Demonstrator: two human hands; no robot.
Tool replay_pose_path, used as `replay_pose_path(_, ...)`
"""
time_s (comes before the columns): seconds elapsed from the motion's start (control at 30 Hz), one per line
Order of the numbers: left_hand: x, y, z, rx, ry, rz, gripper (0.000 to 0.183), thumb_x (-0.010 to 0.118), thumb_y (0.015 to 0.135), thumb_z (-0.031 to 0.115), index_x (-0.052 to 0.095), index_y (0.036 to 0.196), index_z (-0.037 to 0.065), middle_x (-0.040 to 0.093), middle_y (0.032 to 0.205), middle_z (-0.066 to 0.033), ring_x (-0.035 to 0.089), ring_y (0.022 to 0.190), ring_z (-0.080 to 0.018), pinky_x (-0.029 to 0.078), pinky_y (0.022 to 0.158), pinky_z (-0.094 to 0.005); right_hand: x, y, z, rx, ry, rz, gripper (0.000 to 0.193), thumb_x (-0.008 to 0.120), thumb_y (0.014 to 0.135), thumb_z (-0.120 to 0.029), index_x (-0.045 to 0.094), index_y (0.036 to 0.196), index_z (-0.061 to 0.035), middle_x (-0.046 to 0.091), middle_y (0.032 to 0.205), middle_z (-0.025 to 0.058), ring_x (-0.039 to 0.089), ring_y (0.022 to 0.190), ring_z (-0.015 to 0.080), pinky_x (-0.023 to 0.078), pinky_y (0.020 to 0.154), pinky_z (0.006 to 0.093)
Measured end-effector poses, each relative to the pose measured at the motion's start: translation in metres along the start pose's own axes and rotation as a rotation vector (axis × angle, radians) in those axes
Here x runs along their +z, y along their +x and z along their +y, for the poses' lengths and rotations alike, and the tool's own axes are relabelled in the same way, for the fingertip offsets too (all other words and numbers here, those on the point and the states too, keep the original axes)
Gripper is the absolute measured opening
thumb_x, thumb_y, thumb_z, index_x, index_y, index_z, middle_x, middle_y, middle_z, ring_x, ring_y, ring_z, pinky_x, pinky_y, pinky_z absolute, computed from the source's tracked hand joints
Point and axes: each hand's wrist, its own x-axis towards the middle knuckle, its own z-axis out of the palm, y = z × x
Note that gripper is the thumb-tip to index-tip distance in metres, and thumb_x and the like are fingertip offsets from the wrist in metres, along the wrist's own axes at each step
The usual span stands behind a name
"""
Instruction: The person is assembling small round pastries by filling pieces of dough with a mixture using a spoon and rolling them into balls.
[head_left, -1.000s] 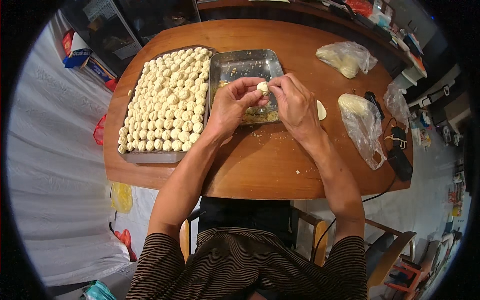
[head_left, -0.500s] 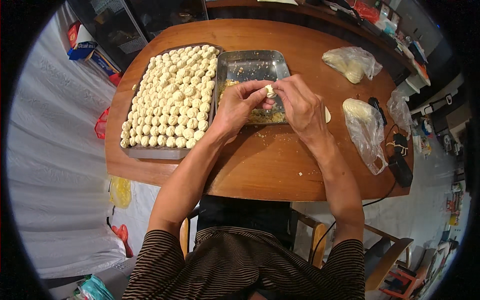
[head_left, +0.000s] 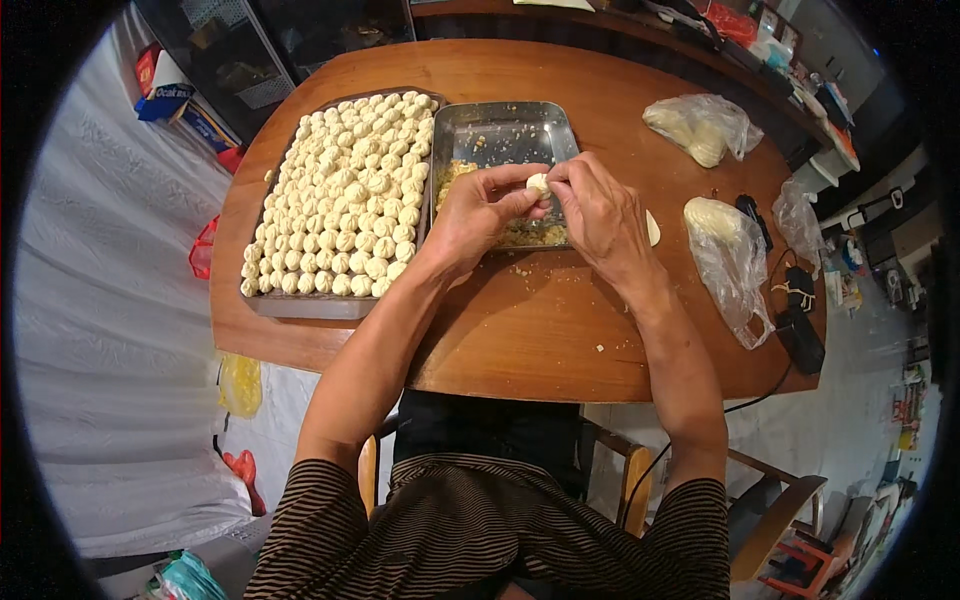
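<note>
Between the fingers of my left hand point(head_left: 474, 212) sits a small, pale, round dumpling point(head_left: 538, 185). My right hand point(head_left: 604, 208) pinches the dumpling's edge from the other side with thumb and fingertips. Both hands are over the near part of a metal tray point(head_left: 572, 143), which holds crumbly yellow filling point(head_left: 530, 236) along its left and near sides. Left of it, a large shallow tray point(head_left: 310, 306) is packed with rows of pleated pale dumplings point(head_left: 345, 195). A flat pale dough round point(head_left: 653, 229) lies on the table, partly hidden behind my right hand.
Two clear plastic bags of pale dough, a far one point(head_left: 703, 130) and a nearer one point(head_left: 722, 250), lie on the right of the wooden table point(head_left: 540, 335). Beside them are a black adapter point(head_left: 800, 340) and its cable. Crumbs are scattered near the metal tray.
The dumpling has turned slightly between my fingers, and more of its rounded side shows. My right fingers have shifted a little along its edge.
</note>
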Motion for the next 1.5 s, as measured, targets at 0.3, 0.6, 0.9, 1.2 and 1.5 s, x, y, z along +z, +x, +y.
replay_pose_path(0.3, -0.003, 0.004, -0.001, -0.062, -0.140, 0.037, 0.025, 0.063, 0.108, 0.012, 0.065, 0.125, -0.006, 0.074, 0.106, -0.0102, 0.072, 0.094, -0.0167, 0.062, 0.088, -0.0299, 0.001, 0.003, -0.003, -0.046, 0.035, 0.123, 0.020, 0.073, 0.090, 0.002, 0.067, 0.107, -0.0056, 0.067, 0.099, 0.0103, 0.074, 0.081, 0.0343, 0.059, 0.062, 0.0431)
replay_pose_path(0.6, -0.002, 0.003, -0.004, -0.067, -0.077, 0.030, 0.029, 0.060, 0.109, 0.013, 0.069, 0.130, -0.006, 0.075, 0.110, -0.0093, 0.071, 0.091, -0.0147, 0.061, 0.087, -0.0283, -0.007, 0.005, 0.001, -0.086, 0.100, 0.022, 0.012, 0.072, 0.092, 0.000, 0.067, 0.103, -0.0041, 0.066, 0.101, 0.0107, 0.073, 0.082, 0.0350, 0.058, 0.065, 0.0438)
replay_pose_path(0.9, -0.001, 0.001, -0.004, 0.063, 0.182, -0.013, 0.031, 0.060, 0.109, 0.012, 0.070, 0.133, -0.005, 0.076, 0.107, -0.0074, 0.070, 0.090, -0.0124, 0.059, 0.086, -0.0280, -0.012, 0.005, -0.003, 0.034, 0.136, -0.057, 0.012, 0.075, 0.093, -0.007, 0.066, 0.098, -0.0020, 0.067, 0.096, 0.0126, 0.072, 0.084, 0.0356, 0.057, 0.069, 0.0458)
replay_pose_path(1.2, 0.001, -0.001, 0.004, 0.082, 0.243, -0.074, 0.032, 0.065, 0.105, 0.005, 0.068, 0.136, -0.005, 0.076, 0.112, -0.0073, 0.070, 0.096, -0.0122, 0.058, 0.089, -0.0280, -0.010, 0.005, 0.000, 0.161, 0.239, -0.063, 0.012, 0.075, 0.091, -0.007, 0.067, 0.096, -0.0015, 0.070, 0.094, 0.0122, 0.072, 0.082, 0.0328, 0.056, 0.071, 0.0424)
replay_pose_path(1.5, -0.006, 0.004, -0.001, 0.001, 0.026, -0.072, 0.038, 0.064, 0.102, -0.003, 0.063, 0.140, -0.004, 0.074, 0.109, -0.0080, 0.072, 0.098, -0.0144, 0.059, 0.093, -0.0279, 0.001, 0.003, 0.010, 0.437, 0.571, -0.066, 0.013, 0.072, 0.096, -0.011, 0.072, 0.105, -0.0010, 0.071, 0.085, 0.0077, 0.063, 0.068, 0.0129, 0.052, 0.064, 0.0327)
